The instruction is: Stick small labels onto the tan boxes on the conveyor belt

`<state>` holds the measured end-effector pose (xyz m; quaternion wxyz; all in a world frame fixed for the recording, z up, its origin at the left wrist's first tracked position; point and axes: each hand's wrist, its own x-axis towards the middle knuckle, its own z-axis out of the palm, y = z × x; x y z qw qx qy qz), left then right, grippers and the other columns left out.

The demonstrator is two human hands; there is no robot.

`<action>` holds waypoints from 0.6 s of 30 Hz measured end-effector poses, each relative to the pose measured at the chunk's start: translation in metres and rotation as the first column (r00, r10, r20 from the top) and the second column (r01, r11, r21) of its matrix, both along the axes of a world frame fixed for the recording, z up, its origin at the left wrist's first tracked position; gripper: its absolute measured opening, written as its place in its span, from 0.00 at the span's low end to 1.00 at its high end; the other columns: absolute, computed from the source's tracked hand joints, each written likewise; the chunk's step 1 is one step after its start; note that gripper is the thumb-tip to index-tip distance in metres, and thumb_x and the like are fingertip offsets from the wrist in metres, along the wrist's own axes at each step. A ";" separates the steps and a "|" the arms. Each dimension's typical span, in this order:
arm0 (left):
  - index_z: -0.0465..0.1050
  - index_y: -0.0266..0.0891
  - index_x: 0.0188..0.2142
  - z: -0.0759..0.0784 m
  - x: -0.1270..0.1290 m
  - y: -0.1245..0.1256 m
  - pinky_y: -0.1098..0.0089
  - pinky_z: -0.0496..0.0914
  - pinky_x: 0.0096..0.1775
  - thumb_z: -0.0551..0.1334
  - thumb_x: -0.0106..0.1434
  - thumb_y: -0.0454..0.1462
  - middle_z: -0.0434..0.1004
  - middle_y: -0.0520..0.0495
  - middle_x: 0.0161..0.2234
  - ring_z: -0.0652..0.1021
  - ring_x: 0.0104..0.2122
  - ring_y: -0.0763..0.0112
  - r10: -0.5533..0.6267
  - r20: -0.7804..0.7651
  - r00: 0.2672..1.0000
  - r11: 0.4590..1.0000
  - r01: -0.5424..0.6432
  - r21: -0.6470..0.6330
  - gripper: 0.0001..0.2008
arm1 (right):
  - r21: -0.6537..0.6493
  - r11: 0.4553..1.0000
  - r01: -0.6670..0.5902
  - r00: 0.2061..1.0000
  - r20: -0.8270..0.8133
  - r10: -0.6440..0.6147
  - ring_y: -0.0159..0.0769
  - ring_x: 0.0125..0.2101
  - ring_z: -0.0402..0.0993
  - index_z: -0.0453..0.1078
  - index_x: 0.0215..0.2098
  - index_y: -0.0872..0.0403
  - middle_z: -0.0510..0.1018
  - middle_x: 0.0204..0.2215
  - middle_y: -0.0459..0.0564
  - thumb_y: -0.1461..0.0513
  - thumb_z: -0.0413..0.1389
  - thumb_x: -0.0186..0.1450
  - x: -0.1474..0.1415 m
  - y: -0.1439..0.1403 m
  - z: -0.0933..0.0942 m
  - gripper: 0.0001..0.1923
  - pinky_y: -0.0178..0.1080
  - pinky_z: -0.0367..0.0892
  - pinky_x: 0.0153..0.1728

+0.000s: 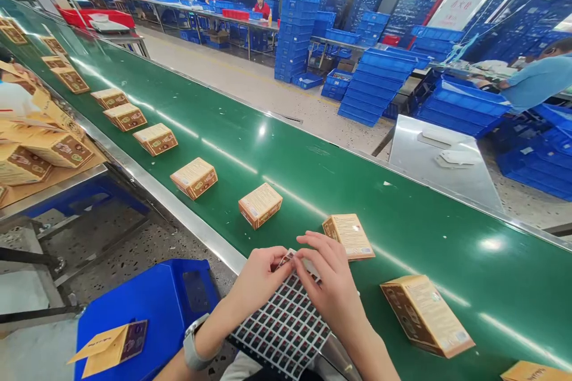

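Observation:
A sheet of small dark square labels in a white grid lies tilted in front of me, at the near edge of the belt. My left hand pinches its far edge between thumb and fingers. At the same edge, the thumb and index finger of my right hand are closed close beside the left fingertips; its other fingers are raised. Whether a single label has been lifted between the fingertips is too small to tell. Just beyond my right hand sits a brown and cream printed carton, partly covered by the fingers.
Several similar cartons stand in a line along the green conveyor belt. One large carton is at my right. A blue plastic stool at lower left bears a flattened carton. Blue crate stacks and co-workers are farther back.

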<state>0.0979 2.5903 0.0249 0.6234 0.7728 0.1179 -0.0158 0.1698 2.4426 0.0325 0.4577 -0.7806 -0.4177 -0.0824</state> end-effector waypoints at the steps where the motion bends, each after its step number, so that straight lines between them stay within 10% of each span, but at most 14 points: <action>1: 0.63 0.38 0.25 -0.001 -0.001 0.004 0.73 0.53 0.25 0.58 0.66 0.44 0.55 0.58 0.21 0.58 0.23 0.76 0.016 -0.014 1.000 1.000 -0.016 0.022 0.16 | 0.017 1.000 -0.015 0.999 -0.043 0.016 0.48 0.51 0.74 0.74 0.37 0.47 0.81 0.45 0.52 0.63 0.55 0.68 0.000 0.001 0.001 0.06 0.54 0.68 0.52; 6: 0.70 0.38 0.28 -0.004 -0.003 0.048 0.69 0.70 0.37 0.60 0.64 0.42 0.75 0.45 0.39 0.75 0.40 0.63 0.148 0.076 0.986 0.947 -0.163 0.276 0.12 | 0.169 0.967 0.191 0.744 -0.668 -0.030 0.46 0.46 0.78 0.72 0.37 0.50 0.79 0.45 0.53 0.52 0.57 0.66 0.025 0.021 -0.014 0.11 0.51 0.70 0.50; 9: 0.72 0.38 0.28 -0.013 0.001 0.078 0.54 0.62 0.61 0.61 0.64 0.43 0.60 0.41 0.66 0.61 0.65 0.50 0.121 0.182 0.976 0.908 -0.183 0.376 0.12 | 0.222 0.940 0.260 0.570 -0.821 0.036 0.45 0.42 0.81 0.71 0.41 0.51 0.79 0.46 0.54 0.47 0.60 0.60 0.056 0.043 -0.035 0.19 0.50 0.72 0.47; 18: 0.77 0.41 0.32 -0.030 -0.005 0.060 0.51 0.57 0.65 0.61 0.66 0.37 0.55 0.50 0.69 0.56 0.68 0.56 -0.154 0.109 0.982 0.930 0.107 0.351 0.07 | 0.240 0.916 0.320 0.532 -0.846 0.036 0.45 0.42 0.79 0.74 0.37 0.55 0.82 0.39 0.54 0.48 0.63 0.56 0.083 0.080 -0.058 0.20 0.46 0.73 0.43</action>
